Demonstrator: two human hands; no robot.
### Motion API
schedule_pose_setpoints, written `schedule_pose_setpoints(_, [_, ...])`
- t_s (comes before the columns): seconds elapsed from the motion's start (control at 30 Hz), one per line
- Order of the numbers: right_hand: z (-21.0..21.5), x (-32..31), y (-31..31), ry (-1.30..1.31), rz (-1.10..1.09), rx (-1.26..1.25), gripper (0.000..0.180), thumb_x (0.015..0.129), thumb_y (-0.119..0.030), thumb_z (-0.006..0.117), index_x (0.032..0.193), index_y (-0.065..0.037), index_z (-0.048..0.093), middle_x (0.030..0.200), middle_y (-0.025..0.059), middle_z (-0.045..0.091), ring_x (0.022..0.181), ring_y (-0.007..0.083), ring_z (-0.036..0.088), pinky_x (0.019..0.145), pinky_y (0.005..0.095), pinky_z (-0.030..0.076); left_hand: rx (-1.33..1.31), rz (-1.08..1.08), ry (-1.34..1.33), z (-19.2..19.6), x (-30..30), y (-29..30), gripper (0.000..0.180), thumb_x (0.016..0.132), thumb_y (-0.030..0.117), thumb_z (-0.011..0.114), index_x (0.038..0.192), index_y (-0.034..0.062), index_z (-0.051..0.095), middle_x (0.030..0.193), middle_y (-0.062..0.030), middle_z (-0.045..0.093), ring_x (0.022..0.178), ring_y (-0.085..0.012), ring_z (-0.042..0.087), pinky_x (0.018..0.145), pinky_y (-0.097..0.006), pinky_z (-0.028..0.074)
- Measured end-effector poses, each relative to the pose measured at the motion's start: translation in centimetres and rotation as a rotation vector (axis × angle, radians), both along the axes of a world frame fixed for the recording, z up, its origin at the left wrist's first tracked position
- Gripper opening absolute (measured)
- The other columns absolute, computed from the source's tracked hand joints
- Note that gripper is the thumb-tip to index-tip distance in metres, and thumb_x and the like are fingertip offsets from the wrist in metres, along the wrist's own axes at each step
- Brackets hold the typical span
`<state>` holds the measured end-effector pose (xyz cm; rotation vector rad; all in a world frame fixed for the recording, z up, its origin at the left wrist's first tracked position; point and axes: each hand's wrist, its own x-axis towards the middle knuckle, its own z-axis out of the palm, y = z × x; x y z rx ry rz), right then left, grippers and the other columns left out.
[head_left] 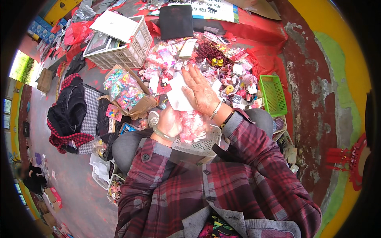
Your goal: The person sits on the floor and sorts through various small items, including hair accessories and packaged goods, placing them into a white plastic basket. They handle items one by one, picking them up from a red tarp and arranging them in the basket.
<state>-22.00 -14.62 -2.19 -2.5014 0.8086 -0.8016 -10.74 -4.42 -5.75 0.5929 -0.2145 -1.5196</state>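
Observation:
Over the white plastic basket [188,149] between my knees, both my hands are at a white sheet or card [179,95]. My right hand [202,91] lies palm down along the card's right side, its fingers stretched out and its thumb reaching over the card's edge. My left hand [168,122] is below the card's lower left corner. It is blurred, and its fingers are partly hidden, so its grip cannot be made out. Between my wrists, a bunch of pink and white frilly pieces [193,126] shows above the basket, some of it blurred.
A heap of hair accessories [234,75] spreads ahead on red cloth. Left of it stand an open carton [147,106] of colourful packets and a large crate [135,51]. A green basket [274,95] is at the right. A dark jacket [69,107] lies at the left.

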Motion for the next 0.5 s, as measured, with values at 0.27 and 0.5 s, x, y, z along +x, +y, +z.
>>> schedule_pose_setpoints(0.27, [-0.6, 0.3, 7.4, 0.051, 0.273, -0.101, 0.059, 0.085, -0.025, 0.055, 0.138, -0.009, 0.034, 0.143, 0.0206, 0.028, 0.133, 0.0391, 0.027, 0.107, 0.0488, 0.024, -0.036, 0.139, 0.119, 2.7, 5.5, 0.3, 0.064, 0.092, 0.054, 0.033, 0.13, 0.0031, 0.043, 0.128, -0.0187, 0.05, 0.117, -0.0325, 0.049, 0.101, -0.046, 0.037])
schedule_pose_setpoints(0.5, [-0.8, 1.3, 3.5, -0.338, -0.05, 0.292, 0.052, 0.088, -0.028, 0.05, 0.133, -0.003, 0.039, 0.141, 0.0242, 0.029, 0.133, 0.0382, 0.026, 0.106, 0.0502, 0.024, -0.06, 0.399, 0.079, 2.3, 2.7, -0.6, 0.056, 0.096, 0.044, 0.032, 0.132, 0.0021, 0.039, 0.132, -0.0136, 0.047, 0.121, -0.0291, 0.046, 0.103, -0.043, 0.034])
